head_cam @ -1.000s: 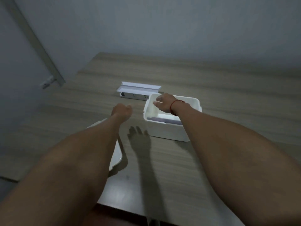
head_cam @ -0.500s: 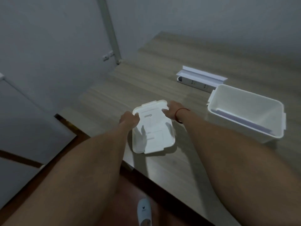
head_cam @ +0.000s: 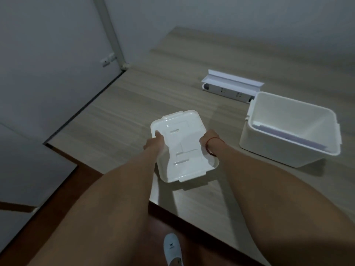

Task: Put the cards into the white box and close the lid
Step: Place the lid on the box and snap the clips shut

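Observation:
The white lid (head_cam: 183, 148) lies underside up near the table's front left corner. My left hand (head_cam: 154, 142) grips its left edge, thumb over the rim. My right hand (head_cam: 208, 138), with a red string at the wrist, holds its right edge. The open white box (head_cam: 288, 150) stands to the right, apart from the lid. Pale cards (head_cam: 276, 135) lie inside it along the near wall.
A white power strip box (head_cam: 230, 86) with a raised flap lies behind the white box. The wooden table (head_cam: 172, 77) ends in a corner close to the lid. Below is brown floor and a white slipper (head_cam: 172, 249).
My right hand has left the box and both hands have come to the lid. They now grip its two sides. My view has swung left and down.

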`<state>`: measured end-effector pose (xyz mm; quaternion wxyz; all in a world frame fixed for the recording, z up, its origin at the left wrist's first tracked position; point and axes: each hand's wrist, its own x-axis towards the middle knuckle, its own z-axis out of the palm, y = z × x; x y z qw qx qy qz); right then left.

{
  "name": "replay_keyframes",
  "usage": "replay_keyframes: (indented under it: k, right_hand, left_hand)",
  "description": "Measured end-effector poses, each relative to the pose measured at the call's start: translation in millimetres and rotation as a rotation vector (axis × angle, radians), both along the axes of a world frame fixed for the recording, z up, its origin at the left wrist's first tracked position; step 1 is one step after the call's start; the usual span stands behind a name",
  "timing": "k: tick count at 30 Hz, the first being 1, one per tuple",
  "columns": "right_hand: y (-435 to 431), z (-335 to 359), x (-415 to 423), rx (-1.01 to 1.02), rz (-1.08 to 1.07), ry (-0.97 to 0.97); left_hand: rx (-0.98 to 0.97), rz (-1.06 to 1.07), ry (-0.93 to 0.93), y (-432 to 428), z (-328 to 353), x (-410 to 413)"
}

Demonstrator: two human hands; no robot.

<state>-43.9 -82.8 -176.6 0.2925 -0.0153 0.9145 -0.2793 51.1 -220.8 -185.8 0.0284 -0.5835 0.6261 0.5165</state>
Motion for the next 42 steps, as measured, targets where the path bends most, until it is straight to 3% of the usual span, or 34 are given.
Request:
replay_keyframes:
  k: [8, 13, 17, 21, 28, 30, 33, 35, 39, 42]
  right_hand:
    - [-4, 99, -26, -0.245, -0.187, 0.048]
    - [3, 168, -42, -0.645, -0.387, 0.005]
    - [11, 203, -45, -0.863, -0.563, 0.033]
    - [20, 225, -45, -1.169, -0.633, -0.155]
    - [35, 222, -37, -0.963, -0.598, -0.054]
    - [44, 215, -40, -0.872, -0.640, -0.019]
    - [58, 202, -49, -0.793, -0.693, -0.019]
    - [67, 195, -52, -0.810, -0.685, -0.046]
    - [87, 184, -54, -0.737, -0.507, -0.059]
    - [102, 174, -51, -0.709, -0.465, -0.115]
  left_hand:
    - [-0.197, -0.161, 0.304, -18, 101, -29]
    - [-0.313, -0.297, 0.449, -12, 148, -32]
    - [-0.537, -0.411, 0.499, 15, 168, -42]
    - [-0.691, -0.467, 0.408, 47, 174, -53]
    - [-0.912, -0.730, 0.197, 71, 169, -58]
    - [-0.833, -0.887, 0.245, 70, 166, -56]
    - [-0.465, -0.980, 0.394, 67, 166, -52]
    - [-0.338, -0.991, 0.332, 65, 168, -57]
    - [-0.268, -1.084, 0.019, 63, 171, -67]
    - [-0.172, -1.063, 0.010, 59, 167, -79]
